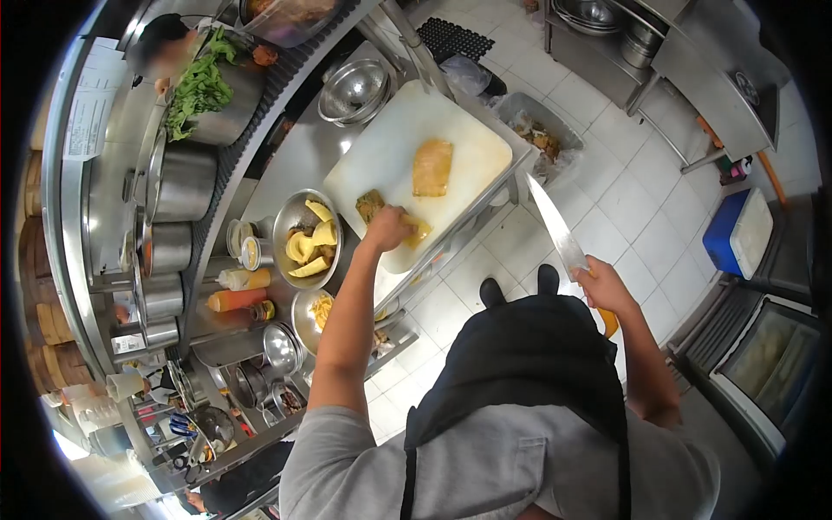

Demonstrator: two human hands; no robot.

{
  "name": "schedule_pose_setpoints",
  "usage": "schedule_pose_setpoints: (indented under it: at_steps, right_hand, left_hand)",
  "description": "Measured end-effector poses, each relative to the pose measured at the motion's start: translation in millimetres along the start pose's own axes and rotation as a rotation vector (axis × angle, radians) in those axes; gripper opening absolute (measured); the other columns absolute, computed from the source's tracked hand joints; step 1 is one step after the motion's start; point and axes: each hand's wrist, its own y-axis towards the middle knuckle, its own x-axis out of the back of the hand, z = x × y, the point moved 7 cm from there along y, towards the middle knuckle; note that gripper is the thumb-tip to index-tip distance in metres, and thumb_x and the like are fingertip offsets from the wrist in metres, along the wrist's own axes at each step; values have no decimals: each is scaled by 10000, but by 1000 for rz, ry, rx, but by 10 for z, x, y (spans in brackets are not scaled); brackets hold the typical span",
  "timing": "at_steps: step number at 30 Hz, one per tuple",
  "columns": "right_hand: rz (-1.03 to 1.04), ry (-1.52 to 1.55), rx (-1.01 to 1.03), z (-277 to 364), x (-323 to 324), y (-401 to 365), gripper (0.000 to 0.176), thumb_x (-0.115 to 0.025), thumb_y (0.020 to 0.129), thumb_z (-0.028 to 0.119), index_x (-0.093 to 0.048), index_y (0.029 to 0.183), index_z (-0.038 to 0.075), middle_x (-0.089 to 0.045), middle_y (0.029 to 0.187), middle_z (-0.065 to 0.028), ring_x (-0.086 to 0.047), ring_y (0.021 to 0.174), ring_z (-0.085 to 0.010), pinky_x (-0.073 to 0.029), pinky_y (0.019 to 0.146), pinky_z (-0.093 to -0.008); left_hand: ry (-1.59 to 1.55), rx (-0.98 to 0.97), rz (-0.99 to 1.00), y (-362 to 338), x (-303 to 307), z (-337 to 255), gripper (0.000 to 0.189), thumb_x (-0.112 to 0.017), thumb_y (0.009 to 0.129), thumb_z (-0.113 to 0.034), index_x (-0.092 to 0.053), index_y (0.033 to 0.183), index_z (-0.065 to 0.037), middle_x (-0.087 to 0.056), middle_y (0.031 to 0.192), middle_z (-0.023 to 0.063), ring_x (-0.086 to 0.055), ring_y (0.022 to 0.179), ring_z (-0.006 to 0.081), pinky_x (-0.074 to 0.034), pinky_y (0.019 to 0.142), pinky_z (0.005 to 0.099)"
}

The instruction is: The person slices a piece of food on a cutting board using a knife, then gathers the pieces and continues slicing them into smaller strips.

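Observation:
My left hand is on the white cutting board, its fingers curled down over a yellow fruit piece that looks like pineapple and is partly hidden by the fingers. Against its far-left side lies a brown-green piece of rind. Farther up the board sits a larger orange-yellow slab, untouched by either hand. My right hand is closed round the yellow handle of a large knife. The blade points up and away, off the board's right side, over the floor.
Left of the board stands a metal bowl of yellow wedges, with another bowl of yellow strips nearer me. Sauce bottles lie beside them. A lined waste bin is beyond the board's right corner. Across the shelf, a person is partly visible.

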Motion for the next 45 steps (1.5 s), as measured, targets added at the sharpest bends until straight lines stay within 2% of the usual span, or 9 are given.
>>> schedule_pose_setpoints:
  at_steps: [4,10,22,25,28,31,37,42,45]
  right_hand:
    - [6,-3,5,-17,-88,-44,294,-595,1007,274,-551,961,-13,-586,628,-83,-585,471,-165,-479,469,-340]
    - [14,-46,38,23,-159,-82,311,-590,1013,277,-539,966,-26,-594,634,-91,-591,476,-174,-486,482,-351]
    - [-16,-43,19,-87,-105,-170,335,-602,1007,299,-549,997,-31,-610,667,-105,-594,479,-176,-494,486,-345]
    - [-6,-23,-14,-117,-129,-184,336,-599,1010,299,-560,1013,-34,-607,666,-98,-591,479,-173,-490,485,-339]
    - [1,-13,-1,-91,-154,-164,328,-597,1012,295,-570,1026,-31,-604,666,-89,-587,479,-169,-486,482,-336]
    - [21,-15,31,-31,-178,-119,325,-601,1010,296,-576,1037,-27,-607,663,-91,-592,482,-171,-487,484,-335]
    - [54,-80,57,193,-212,-41,340,-606,1007,311,-567,1017,-27,-608,647,-110,-597,474,-185,-493,497,-346]
    - [98,-133,132,354,-257,9,349,-612,1003,320,-559,999,-25,-616,651,-135,-616,480,-206,-493,501,-363]
    - [158,-155,167,470,-397,100,353,-619,997,324,-560,989,-24,-625,656,-147,-627,487,-216,-494,503,-371]
  left_hand:
    - [-170,-58,-69,-16,216,-147,342,-712,885,-219,-680,1108,39,-699,859,168,-675,837,322,-526,825,389]
    - [-649,-57,-57,332,326,-394,219,-663,943,-172,-680,1042,22,-662,835,64,-580,750,144,-475,694,306]
    - [-548,119,-233,802,140,12,233,-727,875,-178,-711,958,39,-673,765,69,-603,677,153,-489,644,325]
    - [-539,137,-257,822,122,56,286,-748,866,-196,-702,1031,32,-714,885,130,-655,737,207,-524,692,364]
    - [-140,127,-613,597,340,-151,342,-764,853,-216,-681,1101,3,-705,1032,188,-689,857,299,-552,781,417]
    - [-178,98,-629,432,358,-385,350,-768,847,-283,-676,1084,-42,-661,1132,188,-631,1053,393,-529,918,463]
    - [34,-137,-421,386,107,-818,296,-733,857,-221,-691,1109,-71,-662,1154,160,-587,1120,375,-505,969,472]
    - [256,59,-682,45,522,-56,632,-721,788,-208,-557,1390,-109,-572,1352,209,-521,1207,461,-466,1034,511]
    - [200,94,-413,-19,356,421,701,-746,745,-246,-533,1392,-80,-557,1349,219,-508,1202,482,-457,1046,509]
